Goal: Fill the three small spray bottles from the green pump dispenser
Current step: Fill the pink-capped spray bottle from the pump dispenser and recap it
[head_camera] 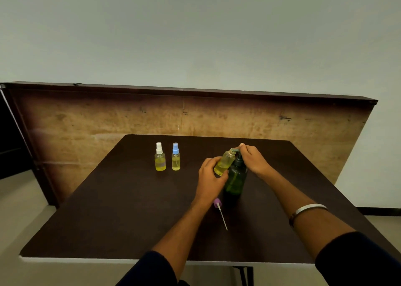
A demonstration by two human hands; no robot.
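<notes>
Dark brown tabletop (121, 209) is carrying all the items, with a worn wooden board (108, 116) standing upright behind its far edge and a pale wall above that.

I am holding the uncapped spray bottle (224, 162) in my left hand (211, 177); the grip is closed around its lower body. The bottle is tilting, its open neck leaning up and to the right toward the pump spout. Yellow liquid is sitting in its lower part.

My right hand (253, 158) is resting on top of the green pump dispenser (235, 179), fingers curled down over the pump head. The grip is closed on the pump head. The dispenser is standing upright on the tabletop, just right of centre, touching the tilted bottle.

The purple spray cap (217, 202) is lying on its side on the tabletop near the dispenser's base, just beside my left wrist. Its white dip tube is pointing toward me.

Two more bottles are standing upright, side by side, toward the far left of the work area, well apart from my hands: the white-capped spray bottle (160, 157) on the left and the blue-capped spray bottle (175, 156) on the right. Both are capped and holding yellow liquid.

A metal bangle (309, 209) is sitting on my right forearm.
</notes>
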